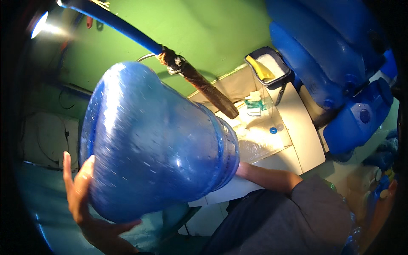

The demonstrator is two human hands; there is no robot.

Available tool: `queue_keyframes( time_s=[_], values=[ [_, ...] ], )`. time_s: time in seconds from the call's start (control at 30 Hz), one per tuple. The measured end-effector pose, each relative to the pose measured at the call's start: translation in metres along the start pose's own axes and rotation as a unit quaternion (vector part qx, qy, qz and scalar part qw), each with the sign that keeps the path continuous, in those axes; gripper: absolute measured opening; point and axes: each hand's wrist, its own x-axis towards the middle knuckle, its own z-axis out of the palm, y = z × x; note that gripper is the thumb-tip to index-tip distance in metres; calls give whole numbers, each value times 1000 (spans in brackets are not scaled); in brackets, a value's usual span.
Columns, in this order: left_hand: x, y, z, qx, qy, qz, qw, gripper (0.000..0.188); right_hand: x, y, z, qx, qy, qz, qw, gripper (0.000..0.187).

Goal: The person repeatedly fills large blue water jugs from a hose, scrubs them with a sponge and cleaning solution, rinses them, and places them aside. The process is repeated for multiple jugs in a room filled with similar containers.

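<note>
A large translucent blue water jug (148,140) lies tilted in the air in front of me, wet and partly blurred by motion. My left hand (87,204) cups its wide left end, thumb beneath and fingers along the edge, with one finger standing off. From the right, my forearm (272,177) reaches the other end of the jug, and the jug hides the fingers of my right hand. A brown wrapped pipe end (208,91) on a blue pipe (123,29) slants down just beyond the jug.
Past the jug is a wet tiled basin (259,146) with a small blue cap (273,130) and a green-and-white item (254,106). A dark tub (276,80) with something yellow stands on its edge. Big blue containers (314,63) crowd the right.
</note>
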Motion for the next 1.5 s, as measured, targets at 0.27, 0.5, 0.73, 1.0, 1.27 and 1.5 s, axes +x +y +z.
queue_keyframes(
  time_s=[0.27,0.5,0.73,1.0,1.27,1.5],
  values=[
    [-45,-4,99,-438,-28,-169,883,109,-56,-57,-39,57,70,-139,986,63],
    [-85,-20,258,-599,-26,-454,659,57,-111,-174,-47,48,405,-408,817,39],
    [12,29,403,-665,60,-368,647,84,-67,-160,-24,-464,311,-519,647,30],
    [125,74,478,-642,84,-391,655,35,0,-118,-48,-643,165,-427,614,41],
    [114,-18,367,-722,126,-324,598,30,59,-110,-87,-663,251,-309,634,42],
    [110,-30,317,-675,89,-307,665,34,97,-122,-87,-708,253,-191,632,58]
  ],
)
